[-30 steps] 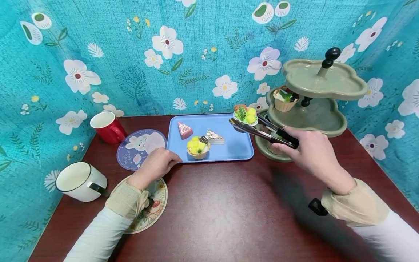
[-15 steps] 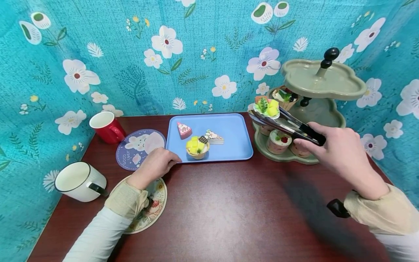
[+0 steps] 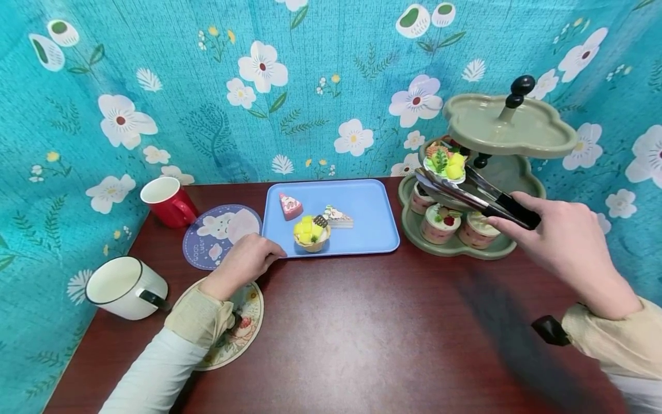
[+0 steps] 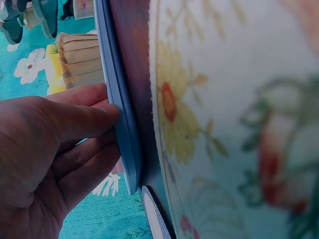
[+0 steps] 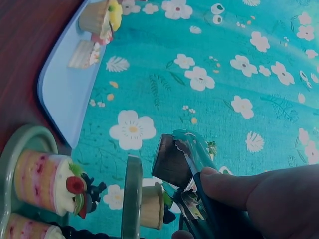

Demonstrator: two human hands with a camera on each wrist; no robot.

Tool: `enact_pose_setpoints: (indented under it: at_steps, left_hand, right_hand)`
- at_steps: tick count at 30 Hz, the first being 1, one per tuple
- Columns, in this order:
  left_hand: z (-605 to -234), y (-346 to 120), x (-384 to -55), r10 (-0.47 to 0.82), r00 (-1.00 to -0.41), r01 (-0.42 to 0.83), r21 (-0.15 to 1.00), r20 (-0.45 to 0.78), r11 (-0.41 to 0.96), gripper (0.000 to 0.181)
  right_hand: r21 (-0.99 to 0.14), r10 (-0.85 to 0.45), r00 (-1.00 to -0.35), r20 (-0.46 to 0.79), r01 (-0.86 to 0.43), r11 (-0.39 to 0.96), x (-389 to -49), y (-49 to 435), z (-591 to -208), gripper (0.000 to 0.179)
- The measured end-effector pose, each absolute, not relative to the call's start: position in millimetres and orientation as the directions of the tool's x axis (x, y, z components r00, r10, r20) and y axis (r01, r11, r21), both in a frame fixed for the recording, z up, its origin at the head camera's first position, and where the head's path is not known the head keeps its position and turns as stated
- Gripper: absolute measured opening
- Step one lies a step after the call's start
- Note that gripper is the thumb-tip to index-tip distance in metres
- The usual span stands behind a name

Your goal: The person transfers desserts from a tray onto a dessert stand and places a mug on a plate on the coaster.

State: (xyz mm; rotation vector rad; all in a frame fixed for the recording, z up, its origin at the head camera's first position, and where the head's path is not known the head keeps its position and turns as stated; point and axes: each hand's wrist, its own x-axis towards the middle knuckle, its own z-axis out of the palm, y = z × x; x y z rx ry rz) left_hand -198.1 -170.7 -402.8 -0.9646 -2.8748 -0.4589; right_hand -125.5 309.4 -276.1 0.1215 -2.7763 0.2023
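My left hand (image 3: 247,260) pinches the front left rim of the blue tray (image 3: 369,230); the left wrist view shows the thumb against that rim (image 4: 119,119). On the tray sit a yellow-fruit tart (image 3: 311,234), a pink cake slice (image 3: 291,207) and a white cake slice (image 3: 338,217). My right hand (image 3: 569,244) holds black-handled tongs (image 3: 474,200). Between the tongs' tips is a toy cupcake (image 3: 446,165) topped with yellow fruit and a green leaf; its dark cup (image 5: 172,162) shows in the right wrist view. It hangs by the middle tier's left side, partly covering another tart there.
The green tiered stand (image 3: 517,129) rises at the right. Its bottom tier bears several pink dessert cups (image 3: 439,224). At left are a red mug (image 3: 166,202), a white mug (image 3: 126,287), a purple mat (image 3: 227,224) and a floral round mat (image 3: 248,322) under my left forearm.
My right hand has moved right with the tongs and the cupcake, from above the tray's right end to the stand's middle tier. My left hand has stayed on the tray rim.
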Motion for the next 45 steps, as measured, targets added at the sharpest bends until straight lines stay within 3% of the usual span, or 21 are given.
enact_pose_setpoints:
  at_steps: [18, 28, 45]
  left_hand:
    - [-405, -173, -200, 0.585, -0.787, 0.617, 0.256, 0.198, 0.744, 0.013]
    - [-403, -172, -200, 0.587, -0.791, 0.612, 0.239, 0.175, 0.754, 0.015]
    - [-405, -173, -200, 0.586, -0.788, 0.615, 0.243, 0.188, 0.75, 0.015]
  right_hand:
    - [-0.128, -0.004, -0.944, 0.329, -0.048, 0.991, -122, 322, -270, 0.068]
    - [-0.108, 0.031, -0.961, 0.276, 0.001, 0.994, -114, 329, -267, 0.083]
    - [-0.053, 0.043, -0.972, 0.232, 0.032, 0.998, -116, 346, -268, 0.085]
